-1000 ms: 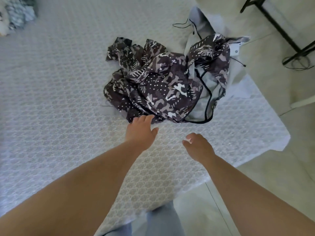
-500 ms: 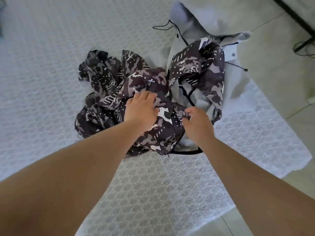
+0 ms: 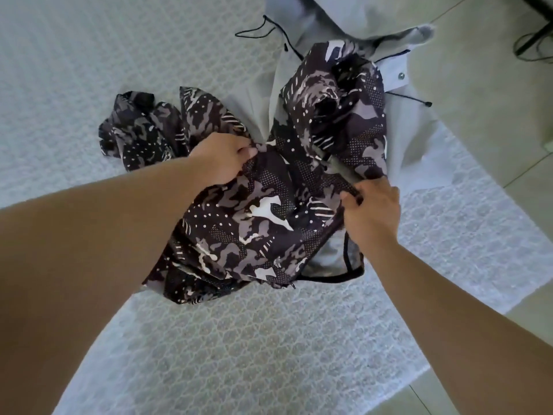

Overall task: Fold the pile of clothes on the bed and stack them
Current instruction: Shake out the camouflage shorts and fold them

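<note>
Hands [image 3: 223, 158] [image 3: 374, 209] grip crumpled camo jacket [image 3: 257, 217] — unfolded.

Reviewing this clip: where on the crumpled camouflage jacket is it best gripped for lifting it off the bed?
Probably the camouflage jacket is best held along its upper edge from the near side, as both hands do now: left hand grips bunched fabric, right hand pinches the dark trimmed edge. Spaced grips should let it hang open.

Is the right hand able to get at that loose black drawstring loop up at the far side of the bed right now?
Probably not right away: the right hand is gripping the camouflage jacket, and the drawstring loop lies beyond the crumpled pile. Nothing covers the loop.
</note>
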